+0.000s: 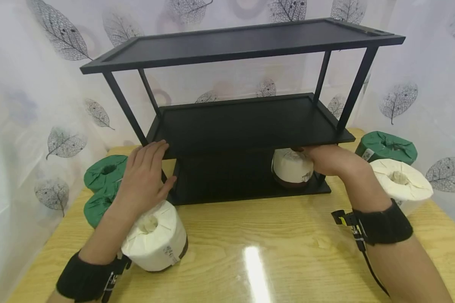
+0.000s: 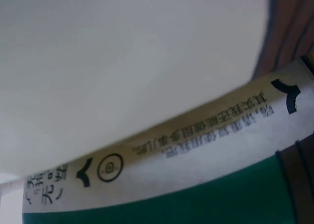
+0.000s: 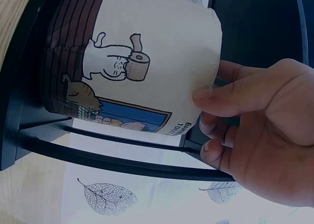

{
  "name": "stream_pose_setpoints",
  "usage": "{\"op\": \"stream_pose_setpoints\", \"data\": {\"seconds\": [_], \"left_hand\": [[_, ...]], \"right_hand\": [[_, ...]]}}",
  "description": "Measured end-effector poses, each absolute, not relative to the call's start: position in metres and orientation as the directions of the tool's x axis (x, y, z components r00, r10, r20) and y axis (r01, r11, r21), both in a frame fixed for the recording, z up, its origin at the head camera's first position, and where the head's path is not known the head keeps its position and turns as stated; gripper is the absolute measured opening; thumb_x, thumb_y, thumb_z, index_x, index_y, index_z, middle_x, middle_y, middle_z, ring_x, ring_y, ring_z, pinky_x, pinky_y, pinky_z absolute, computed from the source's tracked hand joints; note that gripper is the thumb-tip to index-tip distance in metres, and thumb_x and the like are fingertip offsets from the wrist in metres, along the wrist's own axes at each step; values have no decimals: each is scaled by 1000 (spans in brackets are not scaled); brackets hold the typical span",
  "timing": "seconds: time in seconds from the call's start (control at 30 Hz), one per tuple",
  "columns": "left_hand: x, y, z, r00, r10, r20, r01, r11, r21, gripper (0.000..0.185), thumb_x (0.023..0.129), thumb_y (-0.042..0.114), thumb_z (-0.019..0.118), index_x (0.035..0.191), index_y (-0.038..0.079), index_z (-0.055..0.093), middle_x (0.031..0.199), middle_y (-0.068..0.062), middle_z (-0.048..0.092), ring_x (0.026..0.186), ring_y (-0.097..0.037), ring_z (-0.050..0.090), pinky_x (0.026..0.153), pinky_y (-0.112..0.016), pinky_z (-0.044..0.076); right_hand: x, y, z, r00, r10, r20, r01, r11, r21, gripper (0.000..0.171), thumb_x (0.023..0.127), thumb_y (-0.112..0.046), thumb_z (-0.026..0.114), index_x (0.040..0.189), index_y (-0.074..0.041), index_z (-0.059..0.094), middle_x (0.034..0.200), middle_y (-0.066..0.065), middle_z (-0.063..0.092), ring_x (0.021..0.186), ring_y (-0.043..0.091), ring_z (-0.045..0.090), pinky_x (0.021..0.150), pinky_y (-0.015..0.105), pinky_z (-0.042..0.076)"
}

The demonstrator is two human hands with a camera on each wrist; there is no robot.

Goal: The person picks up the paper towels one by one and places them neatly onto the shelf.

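Note:
A black three-tier shelf [image 1: 242,126] stands on a wooden table [image 1: 273,235]. On its bottom tier, at the right, sits a white paper-wrapped toilet roll [image 1: 290,170] with a cartoon print [image 3: 147,52]. My right hand [image 1: 326,160] holds this roll, the thumb on its edge and the fingers curled beside it [image 3: 255,130]. My left hand [image 1: 145,176] lies with straight fingers against the shelf's front-left corner. Just below that wrist stands another white roll [image 1: 157,240], whose wrapper fills the left wrist view [image 2: 122,62].
Two green-wrapped rolls [image 1: 104,172] [image 1: 96,206] sit left of the shelf. At its right are a green roll [image 1: 386,147] and a white roll [image 1: 400,181]. Leaf-patterned curtains close in the table on three sides. The shelf's upper two tiers are bare.

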State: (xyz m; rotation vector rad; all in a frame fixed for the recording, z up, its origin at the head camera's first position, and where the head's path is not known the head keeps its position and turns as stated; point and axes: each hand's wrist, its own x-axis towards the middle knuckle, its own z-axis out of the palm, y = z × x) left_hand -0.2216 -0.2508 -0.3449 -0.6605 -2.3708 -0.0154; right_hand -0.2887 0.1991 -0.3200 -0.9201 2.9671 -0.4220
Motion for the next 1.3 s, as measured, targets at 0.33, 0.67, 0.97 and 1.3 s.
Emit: {"op": "stream_pose_setpoints", "data": {"seconds": [0.33,0.67,0.97,1.3], "left_hand": [[-222,-251,-346,-646,447,618,462,874,-149,79,82,26,75,144,-7,39,148,-25,42,134,-44,40,112,-58,28],[-222,-251,-346,-638,454,622,465,871,-159,79,81,25,75,143,-8,39,148,-26,42,134,-44,40,112,-58,28],[-222,-251,-345,-645,451,617,462,873,-155,79,82,26,74,144,-8,39,148,-25,42,134,-43,40,112,-57,28],[-222,-251,-344,-649,449,614,461,874,-153,80,82,26,75,144,-7,39,149,-25,42,134,-43,40,112,-57,28]], "right_hand": [[-289,199,-320,-808,-585,77,-584,775,-240,58,95,13,42,150,-5,38,149,21,37,132,37,42,111,58,34],[-288,200,-320,-804,-589,84,-589,768,-250,52,99,5,46,149,-5,39,148,21,39,131,38,44,109,57,37],[-288,200,-320,-809,-583,73,-581,775,-249,53,98,4,46,150,-4,37,149,22,38,129,38,46,108,57,38],[-288,199,-320,-814,-579,53,-572,782,-246,54,98,2,47,151,-3,35,150,24,38,131,40,46,108,57,39]]}}
